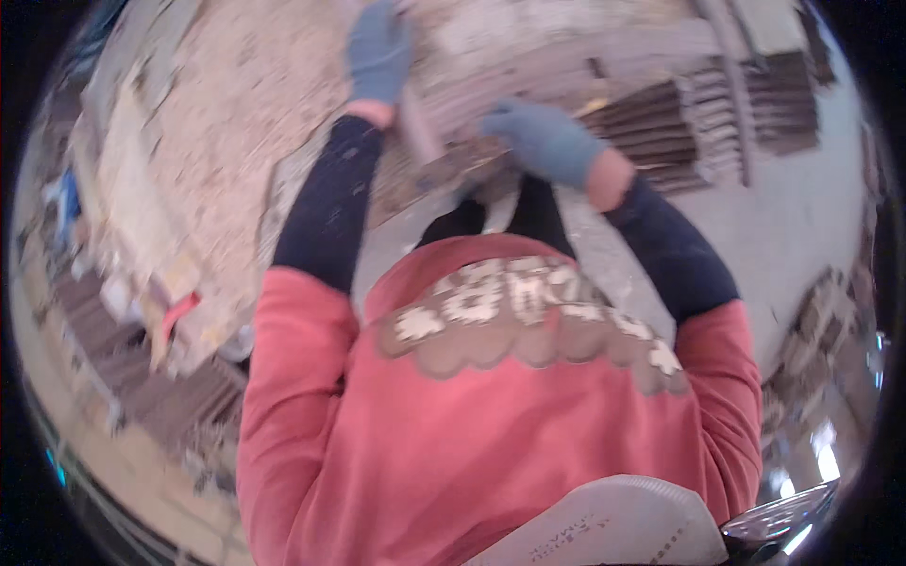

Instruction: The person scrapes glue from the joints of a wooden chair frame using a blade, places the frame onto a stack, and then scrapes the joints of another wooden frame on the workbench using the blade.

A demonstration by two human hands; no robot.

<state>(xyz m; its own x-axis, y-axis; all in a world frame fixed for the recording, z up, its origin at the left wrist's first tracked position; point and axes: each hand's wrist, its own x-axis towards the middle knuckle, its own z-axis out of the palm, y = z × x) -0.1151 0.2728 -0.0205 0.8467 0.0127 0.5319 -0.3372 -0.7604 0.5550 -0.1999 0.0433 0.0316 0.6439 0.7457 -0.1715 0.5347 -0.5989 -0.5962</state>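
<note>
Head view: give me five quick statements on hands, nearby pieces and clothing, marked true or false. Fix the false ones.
1. The left hand and right hand are both gloved. True.
2. The left hand is lower in the picture than the right. False: it is higher.
3. A pale strip shows close by the left hand. True; blur hides whether it is gripped.
4. Brown ridged pieces lie right of the right hand. True.
5. The shirt is green. False: it is pinkish red.

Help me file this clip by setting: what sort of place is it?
Probably a workshop or small factory, judging by the ridged brown pieces, broad speckled surface and blue-grey gloves.
</note>
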